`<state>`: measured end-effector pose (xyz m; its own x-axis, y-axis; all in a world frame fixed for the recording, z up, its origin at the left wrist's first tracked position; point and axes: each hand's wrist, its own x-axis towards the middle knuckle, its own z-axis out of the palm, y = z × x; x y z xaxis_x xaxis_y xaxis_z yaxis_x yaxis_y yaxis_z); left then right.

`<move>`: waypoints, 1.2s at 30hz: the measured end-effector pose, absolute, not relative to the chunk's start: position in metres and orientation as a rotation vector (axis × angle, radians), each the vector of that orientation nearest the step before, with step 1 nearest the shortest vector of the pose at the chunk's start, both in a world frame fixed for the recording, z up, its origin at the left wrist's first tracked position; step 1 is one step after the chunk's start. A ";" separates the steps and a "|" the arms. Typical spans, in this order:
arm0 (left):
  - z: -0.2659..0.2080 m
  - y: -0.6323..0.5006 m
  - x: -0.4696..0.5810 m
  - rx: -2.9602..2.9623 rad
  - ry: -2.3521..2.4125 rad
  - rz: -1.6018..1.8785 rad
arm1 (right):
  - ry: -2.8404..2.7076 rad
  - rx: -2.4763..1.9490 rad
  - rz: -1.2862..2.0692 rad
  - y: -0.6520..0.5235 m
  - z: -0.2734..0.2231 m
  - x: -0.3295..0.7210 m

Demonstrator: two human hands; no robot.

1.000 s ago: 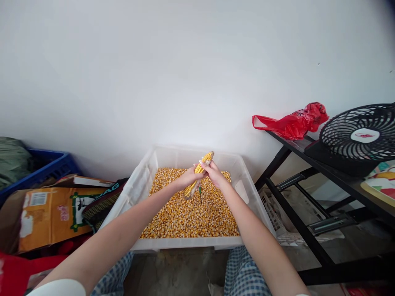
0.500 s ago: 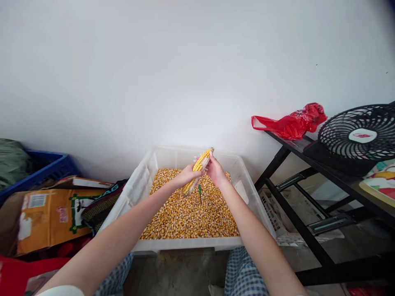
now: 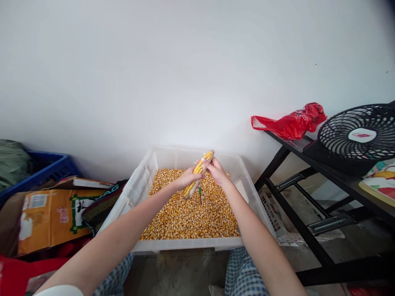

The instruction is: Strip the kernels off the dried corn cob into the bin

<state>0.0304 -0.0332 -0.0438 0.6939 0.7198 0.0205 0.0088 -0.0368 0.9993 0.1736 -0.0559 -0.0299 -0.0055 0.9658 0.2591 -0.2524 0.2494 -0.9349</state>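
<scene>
While left hand (image 3: 187, 178) and right hand (image 3: 218, 172) curl fingers round a corn cob (image 3: 199, 167), "AG" on a mesh bag (image 3: 100, 208), right thumb (image 3: 206, 163) farther below the tip than before.

The right hand (image 3: 217, 171) has shifted lower along the corn cob (image 3: 198, 168).

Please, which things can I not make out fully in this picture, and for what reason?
Head view:
Long yellow corn cob: parts of its middle are covered by the left hand and the right hand.
Translucent white plastic bin: its floor is hidden under loose yellow corn kernels.
Round black plastic fan: the right edge cuts off its side.
Slim, partly green object on the kernels: too small to identify.
</scene>
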 end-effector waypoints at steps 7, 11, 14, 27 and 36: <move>-0.041 -0.031 0.029 1.524 0.615 0.639 | -1.159 -0.770 1.292 -0.058 -0.023 0.177; -0.043 -0.031 0.028 1.533 0.618 0.607 | -1.054 -0.831 1.228 -0.053 -0.029 0.175; -0.043 -0.031 0.027 1.506 0.623 0.579 | -1.108 -0.813 1.201 -0.052 -0.032 0.176; -0.039 -0.033 0.026 1.549 0.633 0.549 | -1.061 -0.879 1.187 -0.052 -0.028 0.179; -0.038 -0.032 0.026 1.580 0.606 0.584 | -1.091 -0.757 1.309 -0.057 -0.020 0.181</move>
<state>0.0263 -0.0315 -0.0383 0.7307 0.6824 0.0205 0.0453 -0.0784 0.9959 0.1814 -0.0566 -0.0204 -0.0774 0.9782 0.1925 -0.3656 0.1518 -0.9183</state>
